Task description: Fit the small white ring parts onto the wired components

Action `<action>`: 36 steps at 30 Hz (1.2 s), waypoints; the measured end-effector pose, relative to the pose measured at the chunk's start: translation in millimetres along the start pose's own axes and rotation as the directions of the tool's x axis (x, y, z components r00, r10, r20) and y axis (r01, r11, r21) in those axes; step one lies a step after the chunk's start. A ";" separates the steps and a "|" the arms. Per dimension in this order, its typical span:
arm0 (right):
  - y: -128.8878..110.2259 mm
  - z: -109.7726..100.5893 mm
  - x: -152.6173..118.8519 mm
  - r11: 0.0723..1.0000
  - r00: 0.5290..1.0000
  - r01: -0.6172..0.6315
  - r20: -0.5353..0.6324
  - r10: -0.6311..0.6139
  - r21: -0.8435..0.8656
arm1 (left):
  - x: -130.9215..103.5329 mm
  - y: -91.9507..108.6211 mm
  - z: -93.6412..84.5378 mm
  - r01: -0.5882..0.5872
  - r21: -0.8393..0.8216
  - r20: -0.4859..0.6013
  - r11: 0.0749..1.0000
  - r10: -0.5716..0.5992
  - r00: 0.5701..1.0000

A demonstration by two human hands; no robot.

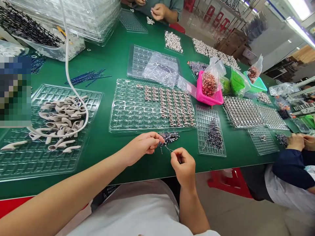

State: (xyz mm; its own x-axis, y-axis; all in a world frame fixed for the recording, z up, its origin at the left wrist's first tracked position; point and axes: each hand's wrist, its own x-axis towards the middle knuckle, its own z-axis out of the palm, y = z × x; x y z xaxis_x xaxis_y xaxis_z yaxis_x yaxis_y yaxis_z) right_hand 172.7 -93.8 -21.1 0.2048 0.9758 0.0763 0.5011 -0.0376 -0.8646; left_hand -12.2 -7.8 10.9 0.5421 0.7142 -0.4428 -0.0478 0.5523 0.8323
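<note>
My left hand [145, 146] pinches the end of a small dark part with thin wire leads, just in front of a pile of similar parts [172, 136]. Thumb and forefinger of my right hand [183, 164] close on the thin wire [168, 149] that runs from this part. The wire is stretched between my two hands, above the table's front edge. Behind the pile lies a clear plastic tray [128, 126] with moulded pockets; its right side holds rows of small pinkish-grey ring-shaped pieces [169, 98].
Curved grey-beige shells [65, 119] are heaped on a left tray, under a white cable [67, 55]. To the right stand a tray of dark wired parts [214, 134] and a pink basket [200, 93]. Co-workers' hands show at the far side [158, 12] and right [296, 141].
</note>
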 end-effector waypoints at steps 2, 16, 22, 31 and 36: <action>0.6 1.3 -3.2 0.999 0.997 0.021 -0.081 -0.018 0.031 | -2.0 0.6 2.2 -0.022 0.194 0.021 0.981 0.019 1.000; -1.2 27.0 -4.1 0.792 0.798 0.512 -0.156 -0.582 -0.331 | 0.6 -8.5 10.0 0.043 0.141 0.036 0.989 -0.049 0.998; -1.9 15.0 -5.4 0.865 0.867 0.481 -0.071 -0.494 -0.142 | -4.0 -7.2 6.7 -0.076 0.427 0.019 0.901 0.075 0.997; -9.7 -8.1 5.4 0.908 0.894 0.418 0.196 -0.403 -0.037 | -9.9 -7.7 4.8 -0.240 0.756 0.190 0.609 0.147 0.971; -9.5 -6.7 3.4 0.914 0.900 0.405 0.177 -0.398 -0.006 | -10.8 -5.4 3.1 -0.246 0.773 0.210 0.584 0.131 0.969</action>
State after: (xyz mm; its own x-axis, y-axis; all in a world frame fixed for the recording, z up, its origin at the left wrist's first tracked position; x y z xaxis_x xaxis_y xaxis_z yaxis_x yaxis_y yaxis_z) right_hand 174.3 -91.6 -9.3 -0.1640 0.9316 0.3242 0.5459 0.3595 -0.7568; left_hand -15.2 -19.8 12.2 0.6952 0.6738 -0.2503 0.4874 -0.1859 0.8532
